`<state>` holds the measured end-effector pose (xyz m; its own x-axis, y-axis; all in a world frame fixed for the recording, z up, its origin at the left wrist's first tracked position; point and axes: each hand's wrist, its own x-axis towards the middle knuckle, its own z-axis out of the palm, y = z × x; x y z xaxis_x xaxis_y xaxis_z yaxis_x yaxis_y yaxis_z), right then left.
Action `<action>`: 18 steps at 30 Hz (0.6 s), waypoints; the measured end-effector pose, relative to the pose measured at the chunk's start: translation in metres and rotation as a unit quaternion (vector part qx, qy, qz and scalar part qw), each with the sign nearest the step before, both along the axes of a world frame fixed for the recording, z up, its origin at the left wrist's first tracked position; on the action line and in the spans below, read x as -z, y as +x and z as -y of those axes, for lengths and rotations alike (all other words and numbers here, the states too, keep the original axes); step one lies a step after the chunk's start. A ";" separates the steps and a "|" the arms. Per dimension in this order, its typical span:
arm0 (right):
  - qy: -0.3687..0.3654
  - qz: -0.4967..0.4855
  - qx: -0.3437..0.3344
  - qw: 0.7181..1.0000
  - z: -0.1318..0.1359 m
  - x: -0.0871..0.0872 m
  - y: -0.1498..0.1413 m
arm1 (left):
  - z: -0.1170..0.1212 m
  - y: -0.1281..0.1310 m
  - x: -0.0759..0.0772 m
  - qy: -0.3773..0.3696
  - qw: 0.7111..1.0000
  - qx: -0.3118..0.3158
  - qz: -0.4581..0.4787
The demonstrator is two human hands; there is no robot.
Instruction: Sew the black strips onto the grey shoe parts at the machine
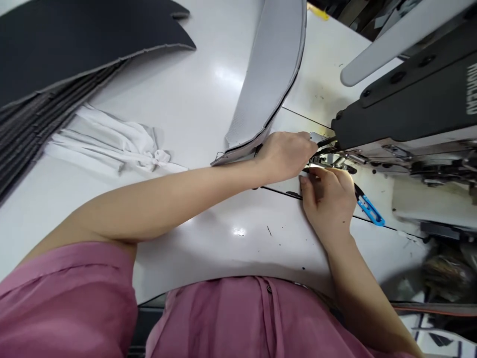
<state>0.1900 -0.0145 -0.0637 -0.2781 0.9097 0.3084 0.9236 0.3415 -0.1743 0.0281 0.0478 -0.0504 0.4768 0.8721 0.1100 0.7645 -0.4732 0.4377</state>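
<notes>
Left grip (286,156): we are curling its fingers inward beside the needle area, back of the hand facing up; its fingertips are hiding from view, so we cannot tell how far it is closing or whether it is holding anything.
Right grip (330,203): we are holding thumb and fingers close together, just nearer to our body than the left grip; something small and dark is showing at the fingertips, but we cannot tell whether we are pinching it.
Grey panel (274,64): it is lying on the counter (231,258), its long dark edge facing the machine and its near end reaching our left wrist.
Sewing machine (395,107): its dark head is pointing in from the right, its needle end standing right by both hands.
Blue snips (370,210): they are lying just right of the right grip, dark end pointing toward it; we cannot tell if we are touching them.
White cloth (130,141): it is lying knotted beyond our left forearm.
Dark panels (85,35): they are resting stacked at far left.
Thread scraps (269,230): they are dotting the counter before us.
</notes>
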 end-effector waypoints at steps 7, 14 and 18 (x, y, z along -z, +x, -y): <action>-0.009 0.012 0.005 1.000 0.002 -0.001 0.000 | -0.003 0.002 0.001 -0.025 0.999 -0.001 0.025; -0.016 0.014 0.004 1.000 0.001 -0.001 0.000 | -0.003 0.002 0.000 -0.011 1.000 0.006 -0.019; -0.021 0.007 0.006 1.000 0.002 -0.001 0.000 | -0.003 0.002 -0.001 -0.005 1.000 0.012 -0.016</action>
<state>0.1899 -0.0163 -0.0628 -0.2717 0.9247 0.2665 0.9301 0.3235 -0.1741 0.0302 0.0509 -0.0498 0.5010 0.8613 0.0847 0.7669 -0.4872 0.4176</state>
